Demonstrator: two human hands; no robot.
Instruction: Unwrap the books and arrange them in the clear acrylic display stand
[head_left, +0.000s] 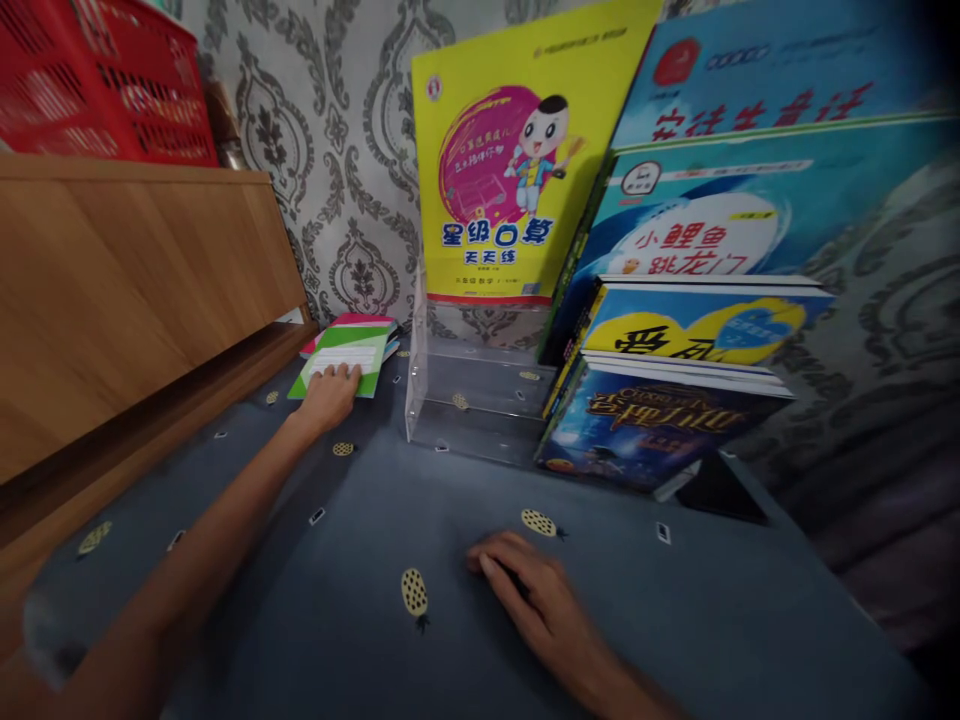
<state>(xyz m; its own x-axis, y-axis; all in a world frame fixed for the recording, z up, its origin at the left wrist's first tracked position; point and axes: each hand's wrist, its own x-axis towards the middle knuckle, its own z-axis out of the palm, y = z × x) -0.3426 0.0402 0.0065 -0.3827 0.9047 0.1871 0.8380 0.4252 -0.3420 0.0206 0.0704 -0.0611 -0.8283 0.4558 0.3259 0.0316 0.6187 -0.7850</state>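
At the far left of the table, my left hand [331,395] reaches out and rests on a green and white notebook [352,355]. Its fingers lie apart on the cover. This notebook tops a small stack, and a pink-red cover [365,319] shows behind it. Closer to me, my right hand [529,585] rests on the tablecloth with curled fingers, the thumb against the index finger, and nothing visible in it. Between and beyond the hands stands a clear acrylic book rack [416,375]. A yellow book [517,160] leans upright at its back.
Several books fill the rack's right side, with a dark blue book [652,425] in front. A dark flat object [724,488] lies beside it. A wooden cabinet [142,300] borders the left, carrying a red plastic basket [105,85]. A pineapple-patterned cloth [360,540] covers the table.
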